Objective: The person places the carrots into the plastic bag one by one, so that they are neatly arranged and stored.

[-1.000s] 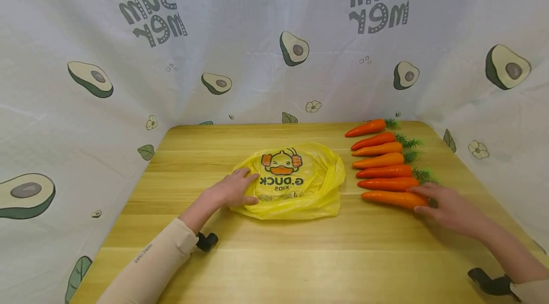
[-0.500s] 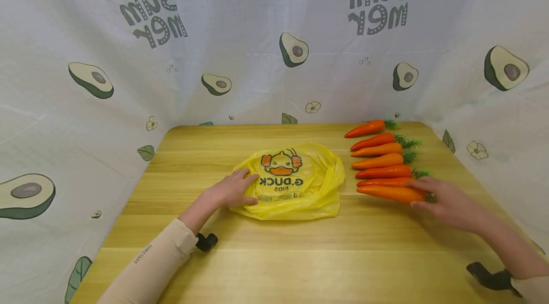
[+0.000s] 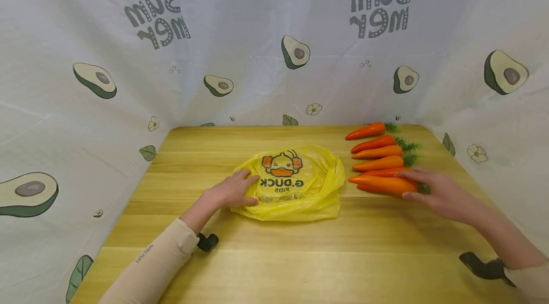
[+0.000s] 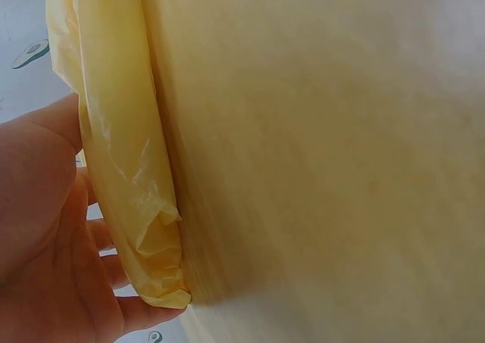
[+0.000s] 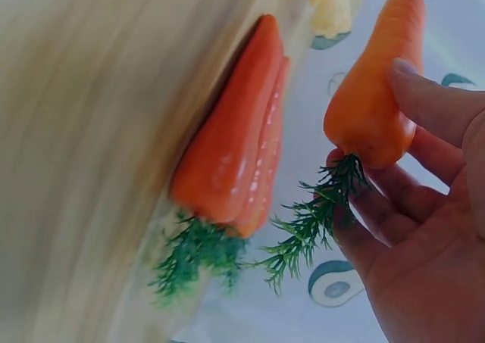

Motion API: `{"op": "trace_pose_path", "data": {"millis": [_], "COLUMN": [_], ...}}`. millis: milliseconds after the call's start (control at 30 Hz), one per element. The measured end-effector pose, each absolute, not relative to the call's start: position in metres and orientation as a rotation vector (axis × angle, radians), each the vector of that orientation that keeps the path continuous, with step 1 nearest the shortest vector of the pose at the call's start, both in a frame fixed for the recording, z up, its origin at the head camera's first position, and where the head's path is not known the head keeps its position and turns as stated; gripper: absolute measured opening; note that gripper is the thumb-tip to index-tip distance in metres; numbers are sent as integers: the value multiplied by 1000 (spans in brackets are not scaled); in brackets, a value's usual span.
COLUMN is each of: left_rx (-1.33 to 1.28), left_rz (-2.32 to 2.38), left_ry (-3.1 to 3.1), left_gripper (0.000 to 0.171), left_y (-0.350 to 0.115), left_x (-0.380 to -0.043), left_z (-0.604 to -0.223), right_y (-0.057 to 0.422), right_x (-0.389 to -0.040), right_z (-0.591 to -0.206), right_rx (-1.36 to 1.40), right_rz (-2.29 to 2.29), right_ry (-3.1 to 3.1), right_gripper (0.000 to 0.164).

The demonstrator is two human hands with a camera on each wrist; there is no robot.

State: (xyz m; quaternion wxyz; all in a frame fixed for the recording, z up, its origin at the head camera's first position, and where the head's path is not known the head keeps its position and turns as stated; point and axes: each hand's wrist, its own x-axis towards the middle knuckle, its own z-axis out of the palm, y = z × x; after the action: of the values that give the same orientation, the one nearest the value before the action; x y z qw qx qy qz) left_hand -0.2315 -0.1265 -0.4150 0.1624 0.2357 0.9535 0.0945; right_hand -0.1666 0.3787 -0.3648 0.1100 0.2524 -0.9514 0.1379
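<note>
My right hand [image 3: 439, 194] pinches an orange carrot [image 3: 383, 183] near its leafy end, thumb against fingers. It is raised above the row, its tip pointing left. In the right wrist view the held carrot [image 5: 379, 78] hangs apart from two redder carrots [image 5: 227, 146] on the table, its green top [image 5: 326, 214] by the fingers. My left hand [image 3: 231, 191] rests on the left edge of a yellow plastic bag [image 3: 315, 185] with a duck print. Its fingers are spread over the bag's edge; in the left wrist view they touch the crumpled side of the bag [image 4: 125, 138].
Several more carrots [image 3: 377, 152] lie in a row at the right of the wooden table [image 3: 274, 256], green tops to the right. A white curtain [image 3: 257, 18] with avocado prints hangs behind and beside the table.
My right hand has lifted the nearest carrot and moved it up and leftward, over the neighbouring carrots. The left hand has stayed on the bag.
</note>
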Motion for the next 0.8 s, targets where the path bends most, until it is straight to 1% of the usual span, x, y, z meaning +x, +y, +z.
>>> {"op": "trace_pose_path", "data": {"millis": [233, 367, 600, 800], "left_rx": [667, 659, 674, 664], "left_rz": [275, 286, 272, 268], "left_ry": [2708, 2700, 2706, 2705], "left_gripper": [79, 80, 80, 79], "left_y": [-125, -126, -127, -125], "left_x": [-231, -230, -231, -231], "left_z": [-412, -411, -412, -411], "right_y": [362, 353, 340, 325], "right_x": [-168, -171, -185, -197], "right_z": [-353, -348, -348, -342], "right_rx": [705, 685, 791, 828], "right_rz": [436, 496, 446, 486], "right_ry": [-2810, -2848, -2738, -2777], "right_gripper": [46, 49, 48, 50]}}
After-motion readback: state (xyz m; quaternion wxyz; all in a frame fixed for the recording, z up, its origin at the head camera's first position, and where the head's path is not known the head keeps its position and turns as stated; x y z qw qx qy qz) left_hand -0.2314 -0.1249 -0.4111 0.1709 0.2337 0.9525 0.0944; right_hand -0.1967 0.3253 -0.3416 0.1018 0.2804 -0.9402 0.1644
